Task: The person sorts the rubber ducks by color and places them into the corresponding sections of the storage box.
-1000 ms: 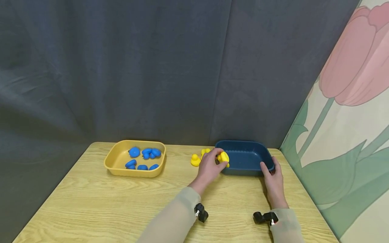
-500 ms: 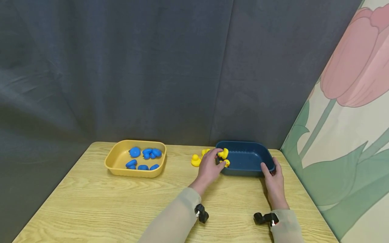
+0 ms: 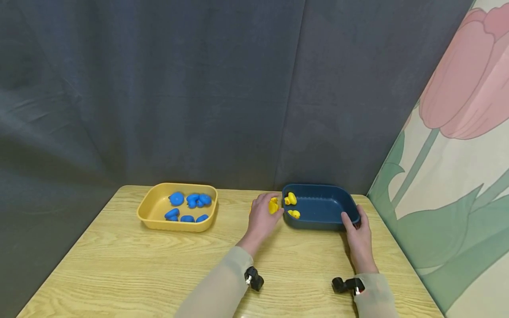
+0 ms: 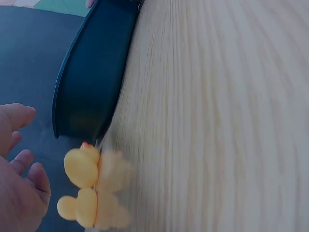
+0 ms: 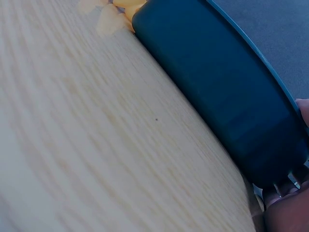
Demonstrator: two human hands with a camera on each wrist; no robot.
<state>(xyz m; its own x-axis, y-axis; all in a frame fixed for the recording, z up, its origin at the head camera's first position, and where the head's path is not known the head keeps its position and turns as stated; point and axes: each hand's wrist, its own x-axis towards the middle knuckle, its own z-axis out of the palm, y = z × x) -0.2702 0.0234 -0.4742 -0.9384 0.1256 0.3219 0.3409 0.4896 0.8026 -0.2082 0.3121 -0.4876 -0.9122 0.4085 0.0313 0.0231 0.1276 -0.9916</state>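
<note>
My left hand [image 3: 260, 218] hovers over yellow rubber ducks [image 3: 273, 206] on the table, partly hiding them in the head view. Its fingers are parted in the left wrist view, and a gap separates them from two rubber ducks [image 4: 81, 167]. At the right end of a dark blue bin [image 3: 318, 226], my right hand [image 3: 359, 245] grips the wall, thumb at the rim and fingers outside. Inside that bin, at its left end, lie two yellow ducks, one toward the back [image 3: 291, 198] and one toward the front [image 3: 294, 214].
A yellow bin [image 3: 159, 225] stands on the left of the wooden table [image 3: 131, 265], with several blue ducks [image 3: 176, 198] inside. Behind the table hangs a dark grey curtain [image 3: 199, 97]. A flower-patterned wall [image 3: 445, 185] borders the right side.
My left hand let go of a yellow duck, which dropped into the dark blue bin. It then moved left, out of the bin, to the ducks on the table. My right hand stays put.
</note>
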